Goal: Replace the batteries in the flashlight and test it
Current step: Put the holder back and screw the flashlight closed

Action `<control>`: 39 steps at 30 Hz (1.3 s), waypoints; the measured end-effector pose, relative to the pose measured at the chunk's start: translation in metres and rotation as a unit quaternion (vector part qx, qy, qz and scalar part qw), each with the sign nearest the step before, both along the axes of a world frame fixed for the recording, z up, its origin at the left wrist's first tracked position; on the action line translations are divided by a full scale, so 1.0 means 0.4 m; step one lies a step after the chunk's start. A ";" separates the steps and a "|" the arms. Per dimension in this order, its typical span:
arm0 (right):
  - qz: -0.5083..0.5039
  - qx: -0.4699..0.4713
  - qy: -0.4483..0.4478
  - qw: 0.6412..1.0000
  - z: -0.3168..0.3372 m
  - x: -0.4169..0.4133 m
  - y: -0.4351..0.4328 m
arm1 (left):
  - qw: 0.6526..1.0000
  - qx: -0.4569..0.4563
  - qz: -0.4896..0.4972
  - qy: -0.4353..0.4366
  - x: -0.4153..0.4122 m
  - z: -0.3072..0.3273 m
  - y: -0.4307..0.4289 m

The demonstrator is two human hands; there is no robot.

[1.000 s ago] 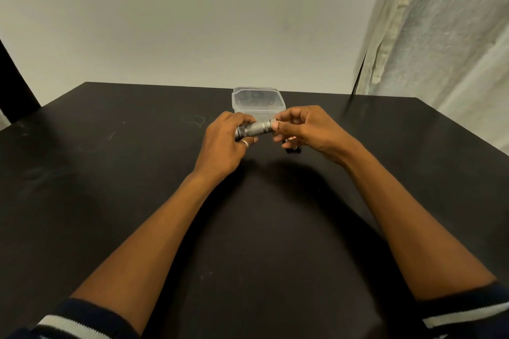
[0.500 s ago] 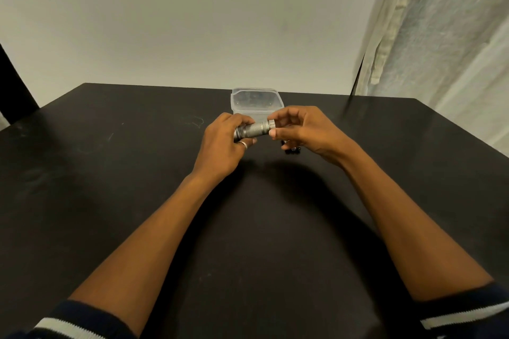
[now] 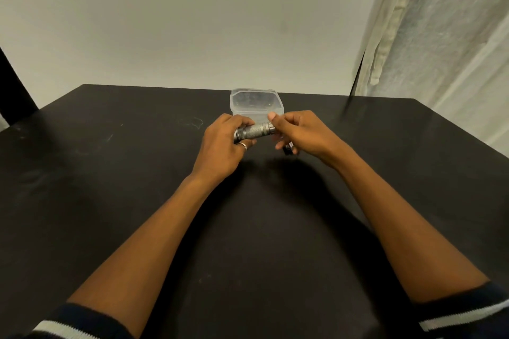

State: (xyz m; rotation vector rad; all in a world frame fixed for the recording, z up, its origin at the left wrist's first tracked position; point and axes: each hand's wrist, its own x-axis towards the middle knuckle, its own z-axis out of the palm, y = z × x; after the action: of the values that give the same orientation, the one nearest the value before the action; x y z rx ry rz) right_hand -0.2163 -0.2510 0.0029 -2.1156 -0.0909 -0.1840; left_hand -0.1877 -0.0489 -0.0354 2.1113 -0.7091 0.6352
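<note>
A black table (image 3: 137,201) holds a clear plastic box (image 3: 256,102) near its far edge. In front of the box, the left hand (image 3: 223,146) curls its fingers round one end of the silver flashlight (image 3: 254,131), held sideways, and the right hand (image 3: 305,135) pinches the other end. A small black thing (image 3: 287,150) lies under the right hand.

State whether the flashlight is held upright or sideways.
Sideways: the flashlight runs nearly level from the left hand to the right hand at its end.
</note>
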 end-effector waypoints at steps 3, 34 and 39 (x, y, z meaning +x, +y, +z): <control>0.055 0.046 0.007 0.997 0.011 -0.007 -0.020 | 1.000 0.001 0.000 0.002 -0.002 0.001 0.000; -0.003 -0.025 0.018 1.000 -0.007 0.002 0.000 | 1.000 0.011 -0.003 -0.004 -0.003 0.000 -0.002; -0.002 -0.018 0.010 1.000 -0.002 0.002 -0.001 | 1.000 0.004 -0.002 -0.002 0.000 0.001 -0.001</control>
State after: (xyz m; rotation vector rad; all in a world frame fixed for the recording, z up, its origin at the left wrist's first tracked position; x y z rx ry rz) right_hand -0.2154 -0.2515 0.0021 -2.1529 -0.0786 -0.1650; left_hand -0.1877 -0.0493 -0.0349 2.1166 -0.7193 0.6358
